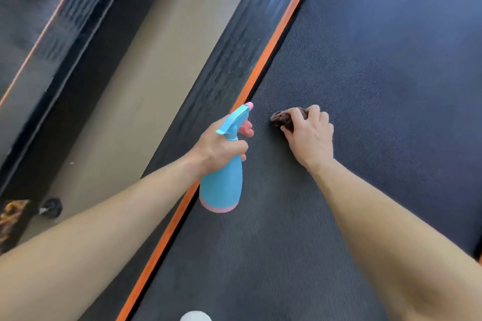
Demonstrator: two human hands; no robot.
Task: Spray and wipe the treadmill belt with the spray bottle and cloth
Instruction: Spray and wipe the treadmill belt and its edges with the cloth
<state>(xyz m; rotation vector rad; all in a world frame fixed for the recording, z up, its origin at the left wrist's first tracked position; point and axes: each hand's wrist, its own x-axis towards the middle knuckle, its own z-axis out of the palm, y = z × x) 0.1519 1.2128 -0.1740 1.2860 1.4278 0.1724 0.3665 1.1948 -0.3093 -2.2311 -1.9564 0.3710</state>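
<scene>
The dark textured treadmill belt (365, 86) fills the right half of the view. My left hand (221, 146) grips the neck of a blue spray bottle (223, 185) with a pink base and pink nozzle, a finger on the trigger. The bottle hangs over the belt's left edge, nozzle pointing up and away. My right hand (309, 134) holds a dark brown bunched cloth (283, 117) and presses it onto the belt just right of the nozzle. Most of the cloth is hidden under my fingers.
An orange stripe (271, 47) and a ribbed black side rail (229, 60) border the belt on the left. Beyond lies a tan floor strip (135, 81) and a second treadmill (39, 41). A small black wheel (52, 207) sits low left. A white object (195, 316) shows at the bottom edge.
</scene>
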